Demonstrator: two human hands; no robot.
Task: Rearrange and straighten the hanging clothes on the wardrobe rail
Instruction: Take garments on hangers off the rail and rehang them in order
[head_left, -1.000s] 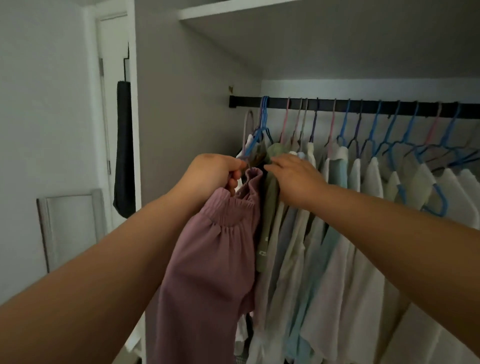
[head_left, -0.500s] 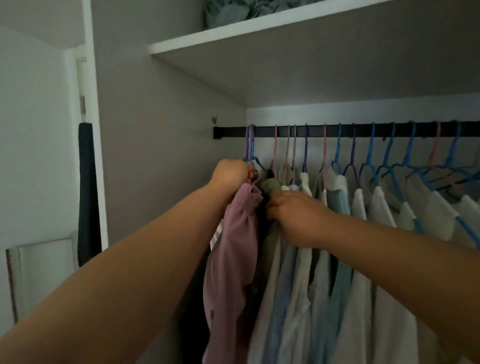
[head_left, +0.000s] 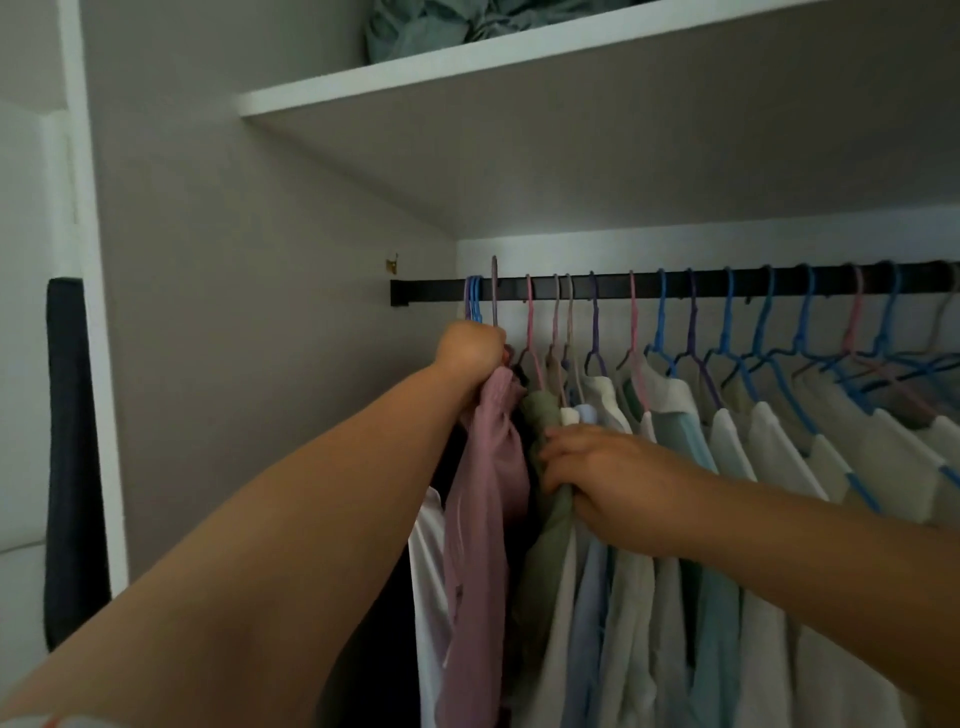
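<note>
A black wardrobe rail (head_left: 613, 285) runs from left of middle to the right edge, hung with several blue, pink and purple hangers. My left hand (head_left: 470, 349) is raised just under the rail's left end, shut on the top of a mauve garment (head_left: 483, 499) and its hanger, whose hook (head_left: 494, 291) pokes up over the rail. My right hand (head_left: 592, 480) grips an olive green garment (head_left: 545, 519) beside it and presses the row to the right. Pale white, blue and mint shirts (head_left: 727, 519) fill the rest of the rail.
The grey wardrobe side wall (head_left: 260, 338) stands close on the left. A white shelf (head_left: 467, 73) above the rail holds bundled teal fabric (head_left: 441, 26). A dark cloth (head_left: 70, 457) hangs outside the wardrobe at far left.
My left hand has lifted the mauve garment up to the rail's left end. My right hand has dropped lower onto the green garment. The view has tilted upward, showing the shelf.
</note>
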